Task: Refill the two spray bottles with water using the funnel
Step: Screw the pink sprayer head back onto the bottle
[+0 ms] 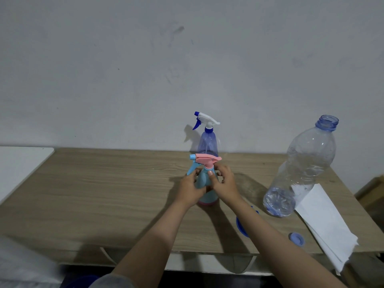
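A: Where's the bottle being worked on?

B: The light blue spray bottle (pixel 206 185) with the pink trigger head stands upright on the wooden table (pixel 104 190), straight ahead of the person, its long axis vertical and the nozzle pointing left. Both hands are on it.

A: How are they holding it?

B: The left hand (pixel 190 189) is curled round the body from the left side. The right hand (pixel 223 182) has thumb and fingers pinched at the neck, just under the pink head. Neither is nearer; they meet on it from either side. I'd judge the head is about to be twisted, though I can't tell which way.

A: And the other one?

B: The clear blue spray bottle (pixel 207 142) stands directly behind, against the wall, head on, untouched.

A: The rest?

B: A blue funnel (pixel 242 225) lies near the right forearm, partly hidden by it. Further right stands a big uncapped water bottle (pixel 301 169) with only a little water at the bottom, its cap (pixel 297 239) by the table edge, and a folded white cloth or paper (pixel 324 223) beside it.
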A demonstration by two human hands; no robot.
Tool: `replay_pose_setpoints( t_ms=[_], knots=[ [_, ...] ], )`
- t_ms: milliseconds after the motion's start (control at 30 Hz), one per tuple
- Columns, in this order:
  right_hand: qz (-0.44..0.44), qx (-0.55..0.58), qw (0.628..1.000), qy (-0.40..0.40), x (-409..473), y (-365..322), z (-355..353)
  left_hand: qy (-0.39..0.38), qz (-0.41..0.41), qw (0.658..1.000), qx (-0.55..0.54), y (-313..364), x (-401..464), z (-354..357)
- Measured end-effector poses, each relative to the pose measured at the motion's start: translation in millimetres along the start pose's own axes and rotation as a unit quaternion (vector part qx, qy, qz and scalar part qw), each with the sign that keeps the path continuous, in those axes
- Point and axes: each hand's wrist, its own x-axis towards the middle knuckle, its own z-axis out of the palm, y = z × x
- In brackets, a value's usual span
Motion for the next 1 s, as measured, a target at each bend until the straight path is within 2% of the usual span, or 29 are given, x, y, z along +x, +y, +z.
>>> replay_pose_setpoints(
  t_ms=[167,367,567,733,867,1000],
  knots=[
    [0.044,0.082,0.995,0.02,-1,-16,-3,0.004,-0.002,1.0,0.013,-5,0,1],
    [0.013,0.059,0.998,0.012,-2,-10,-2,0.005,0.001,1.0,0.013,-7,1,1],
    [0.056,0.095,0.994,0.024,0,-21,-5,0.0,0.002,1.0,0.005,-5,0,1],
    [0.032,0.088,0.996,0.008,-1,-16,-5,0.007,0.001,1.0,-0.001,-7,1,2],
    [0.055,0.109,0.992,0.03,2,-22,-6,0.024,0.007,1.0,0.017,-9,0,3],
    [0.051,0.081,0.995,0.021,3,-21,-8,0.024,0.0,1.0,0.019,-9,-1,2]
  ],
)
